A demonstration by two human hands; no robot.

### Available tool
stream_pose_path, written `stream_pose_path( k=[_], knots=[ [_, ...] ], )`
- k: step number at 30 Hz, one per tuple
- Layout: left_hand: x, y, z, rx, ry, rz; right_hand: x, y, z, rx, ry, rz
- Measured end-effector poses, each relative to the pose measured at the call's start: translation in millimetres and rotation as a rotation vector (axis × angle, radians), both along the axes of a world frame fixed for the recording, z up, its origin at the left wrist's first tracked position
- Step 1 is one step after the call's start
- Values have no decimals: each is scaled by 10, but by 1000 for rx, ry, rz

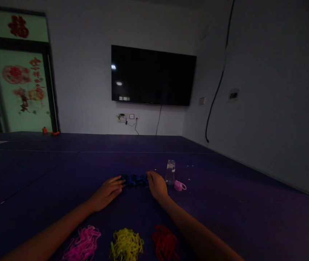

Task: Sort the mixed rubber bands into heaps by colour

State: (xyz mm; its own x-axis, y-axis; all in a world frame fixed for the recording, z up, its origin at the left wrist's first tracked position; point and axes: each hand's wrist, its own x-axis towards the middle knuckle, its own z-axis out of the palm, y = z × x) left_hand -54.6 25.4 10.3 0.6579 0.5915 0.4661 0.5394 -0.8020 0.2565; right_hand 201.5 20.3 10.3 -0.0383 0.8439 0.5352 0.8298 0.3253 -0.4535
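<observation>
A low row of small dark blue and black pieces [134, 180] lies on the purple tabletop [89, 163], too dim to make out in kind. At its left end rests my left hand [110, 192], fingers stretched out, fingertips touching the pieces. My right hand [157, 185] stands on edge at the right end, its fingers mostly hidden behind the thumb side. Just right of that hand are an open clear bottle [171, 173] and a pink cap with a loop [178, 186]. Nearer me lie a pink bundle [85, 243], a yellow bundle [127, 244] and a red bundle [165, 243] of thin strands.
Small white scraps [189, 166] dot the table beyond the bottle. Orange objects [55, 133] sit at the far left edge. A black cable [219, 79] hangs down the right wall to the table. A television [153, 76] is on the far wall.
</observation>
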Motion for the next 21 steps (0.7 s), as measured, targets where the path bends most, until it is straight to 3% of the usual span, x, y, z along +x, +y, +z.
stream_pose_path(
  k=[3, 7, 9, 12, 17, 21],
  knots=[
    [-5, -26, 34, 41, -107, 66, 4, -17, -1, -73, -33, -88],
    [-4, -40, 36, 17, -143, 210, 11, 46, -60, -59, 47, 128],
    [-3, -27, 19, 4, -148, 215, 16, 73, -70, -1, 109, 241],
    [-8, 1, -6, -2, -165, 212, 14, 60, -48, 116, 145, 302],
    [-18, 13, -10, -1, -172, 220, -67, -53, 1, 212, -6, 306],
    [-2, -18, -4, 33, -150, 203, -161, -108, -4, 196, -219, 437]
  ],
)
